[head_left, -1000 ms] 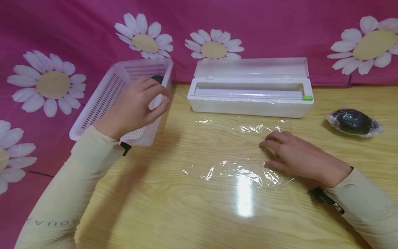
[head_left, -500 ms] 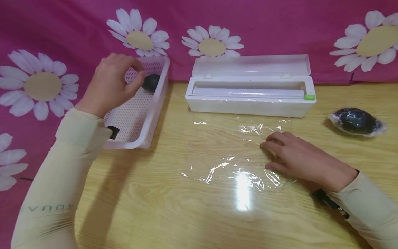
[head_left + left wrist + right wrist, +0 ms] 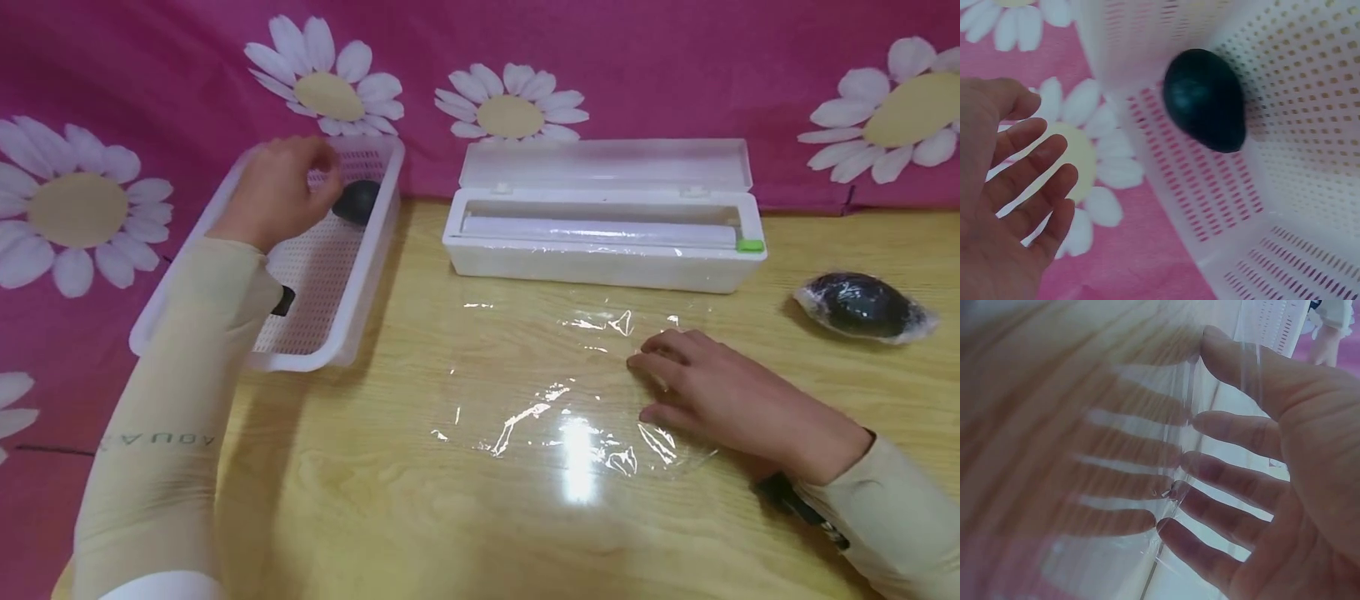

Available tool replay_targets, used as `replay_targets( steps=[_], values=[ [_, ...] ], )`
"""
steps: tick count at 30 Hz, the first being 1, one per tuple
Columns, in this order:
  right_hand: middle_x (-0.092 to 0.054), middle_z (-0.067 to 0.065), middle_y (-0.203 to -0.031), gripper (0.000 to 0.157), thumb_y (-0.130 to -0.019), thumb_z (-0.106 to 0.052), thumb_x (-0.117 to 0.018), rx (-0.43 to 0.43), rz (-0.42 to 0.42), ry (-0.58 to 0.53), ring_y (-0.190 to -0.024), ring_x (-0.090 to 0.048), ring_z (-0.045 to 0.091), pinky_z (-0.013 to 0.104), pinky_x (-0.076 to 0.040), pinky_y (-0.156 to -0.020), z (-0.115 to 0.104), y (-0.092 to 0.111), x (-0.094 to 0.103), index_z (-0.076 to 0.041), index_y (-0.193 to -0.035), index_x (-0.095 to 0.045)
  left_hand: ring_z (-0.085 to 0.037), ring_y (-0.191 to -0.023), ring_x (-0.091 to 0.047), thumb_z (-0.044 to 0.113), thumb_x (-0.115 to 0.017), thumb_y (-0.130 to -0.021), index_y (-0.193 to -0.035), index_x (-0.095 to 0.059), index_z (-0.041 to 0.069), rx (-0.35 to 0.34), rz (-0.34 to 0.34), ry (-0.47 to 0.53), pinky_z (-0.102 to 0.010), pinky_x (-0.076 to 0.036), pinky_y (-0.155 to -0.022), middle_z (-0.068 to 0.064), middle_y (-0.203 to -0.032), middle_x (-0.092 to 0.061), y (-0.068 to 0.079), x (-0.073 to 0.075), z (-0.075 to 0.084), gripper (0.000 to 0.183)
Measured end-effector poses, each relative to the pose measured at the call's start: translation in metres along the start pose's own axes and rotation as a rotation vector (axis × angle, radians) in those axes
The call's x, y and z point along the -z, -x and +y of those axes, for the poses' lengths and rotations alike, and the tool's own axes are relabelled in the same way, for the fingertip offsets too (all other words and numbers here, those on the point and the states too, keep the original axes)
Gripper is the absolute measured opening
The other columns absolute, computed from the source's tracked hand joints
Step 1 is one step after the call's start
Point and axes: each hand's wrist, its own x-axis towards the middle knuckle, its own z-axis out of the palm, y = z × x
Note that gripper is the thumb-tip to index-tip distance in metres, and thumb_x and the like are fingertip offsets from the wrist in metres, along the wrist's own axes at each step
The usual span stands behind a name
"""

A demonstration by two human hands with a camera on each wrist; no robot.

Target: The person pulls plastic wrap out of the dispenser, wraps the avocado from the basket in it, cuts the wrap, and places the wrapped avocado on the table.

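Note:
My left hand [image 3: 277,193] hovers over the white perforated basket [image 3: 367,283], holding nothing, its fingers apart and loosely bent in the left wrist view. Close to it, a dark green avocado [image 3: 1202,100] lies at the basket's far right side. A clear sheet of cling film [image 3: 517,358] lies spread on the table, shiny with small wrinkles. Relaxed fingers of my right hand [image 3: 727,396] rest on the film's right part; in the right wrist view the fingertips [image 3: 1188,461] touch it. On the far right sits another avocado [image 3: 862,307], wrapped in film.
Behind the film stands a long white dispenser box [image 3: 600,267] with its lid raised. A roll of film [image 3: 600,231] lies inside, and a green slide cutter [image 3: 750,246] sits at its right end. A pink flowered cloth [image 3: 652,75] hangs behind the wooden table.
My left hand has moved left and back over the basket, so the avocado inside now shows more fully. The right hand has stayed on the film.

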Motion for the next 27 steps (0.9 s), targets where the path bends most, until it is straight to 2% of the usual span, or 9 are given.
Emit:
replay_targets(
  steps=[4, 7, 12, 17, 27],
  values=[
    [-0.064, 0.011, -0.134, 0.056, -0.090, -0.039, -0.080, -0.026, -0.020, -0.009, -0.124, -0.061, 0.033, 0.057, -0.053, -0.104, -0.002, 0.001, 0.001, -0.011, -0.137, -0.066, -0.044, -0.120, -0.057, 0.024, -0.056, -0.100, -0.138, -0.054, -0.005, 0.052, -0.110, 0.026, -0.059, -0.044, -0.110, -0.029, -0.131, -0.062, -0.007, -0.010, -0.008, 0.047],
    [-0.064, 0.010, -0.135, 0.056, -0.091, -0.040, -0.078, -0.025, -0.020, -0.005, -0.126, -0.060, 0.032, 0.056, -0.053, -0.104, -0.002, 0.001, 0.001, -0.012, -0.137, -0.065, -0.047, -0.134, -0.046, 0.027, -0.058, -0.101, -0.151, -0.040, -0.003, 0.117, -0.205, 0.031, -0.062, -0.037, -0.117, -0.030, -0.148, -0.048, -0.011, -0.015, -0.013, 0.060],
    [-0.064, 0.010, -0.135, 0.055, -0.090, -0.039, -0.079, -0.009, 0.008, 0.007, -0.125, -0.060, 0.032, 0.056, -0.052, -0.104, 0.001, 0.005, 0.001, -0.011, -0.136, -0.066, -0.050, -0.144, -0.036, 0.030, -0.062, -0.100, -0.158, -0.032, 0.002, 0.119, -0.306, 0.008, -0.066, -0.030, -0.121, -0.031, -0.158, -0.034, -0.019, -0.029, -0.017, 0.071],
    [-0.065, 0.010, -0.133, 0.056, -0.089, -0.039, -0.080, 0.000, 0.019, 0.017, -0.123, -0.061, 0.031, 0.054, -0.054, -0.103, 0.000, 0.005, 0.001, -0.010, -0.135, -0.066, -0.049, -0.144, -0.035, 0.030, -0.062, -0.100, -0.157, -0.035, 0.005, 0.130, -0.379, -0.004, -0.068, -0.030, -0.121, -0.030, -0.159, -0.034, -0.020, -0.036, -0.020, 0.068],
    [-0.065, 0.011, -0.132, 0.056, -0.088, -0.038, -0.081, 0.004, 0.036, 0.028, -0.122, -0.062, 0.031, 0.053, -0.055, -0.101, 0.000, 0.007, 0.001, -0.009, -0.133, -0.067, -0.046, -0.138, -0.040, 0.027, -0.059, -0.101, -0.153, -0.037, 0.001, 0.088, -0.422, -0.039, -0.066, -0.035, -0.117, -0.030, -0.152, -0.041, -0.027, -0.045, -0.016, 0.062]
  ],
)
